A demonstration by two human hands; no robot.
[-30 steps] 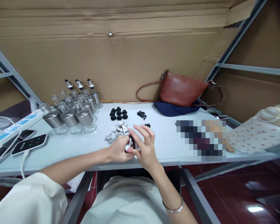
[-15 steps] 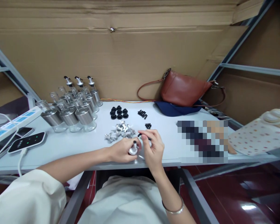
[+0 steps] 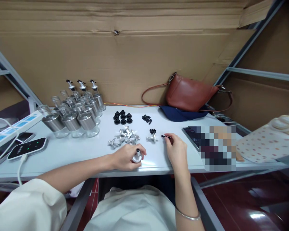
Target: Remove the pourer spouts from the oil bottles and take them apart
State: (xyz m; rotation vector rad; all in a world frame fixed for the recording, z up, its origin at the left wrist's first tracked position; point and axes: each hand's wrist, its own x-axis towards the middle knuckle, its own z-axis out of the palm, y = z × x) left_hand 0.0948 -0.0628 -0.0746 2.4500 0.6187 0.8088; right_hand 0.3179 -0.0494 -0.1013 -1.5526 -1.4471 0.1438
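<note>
Near the front edge of the table, my left hand (image 3: 125, 157) is wrapped round a silver pourer spout (image 3: 137, 158) with a black tip pointing up. Farther right, fingers of my right hand (image 3: 178, 150) pinch a small, thin black piece (image 3: 165, 137). Between the hands lies a single silver spout (image 3: 152, 138), just in front of a cluster of tiny black caps (image 3: 153, 131). A pile of silver spouts (image 3: 127, 135) rests beyond my left hand. Black ribbed stoppers (image 3: 123, 117) and short black strips (image 3: 147, 119) lie farther back.
Glass bottles with steel sleeves (image 3: 71, 120) crowd the left side; several at the back carry spouts. A power strip (image 3: 16, 128) and a black device (image 3: 27, 147) lie far left. Right are a brown bag (image 3: 191, 91), a navy cap (image 3: 180, 114), a phone (image 3: 191, 136) and a dotted pouch (image 3: 257, 141).
My right hand has moved right, away from my left hand, with the thin black piece between its fingers. The lone spout now shows between them. My left hand keeps its spout almost in place.
</note>
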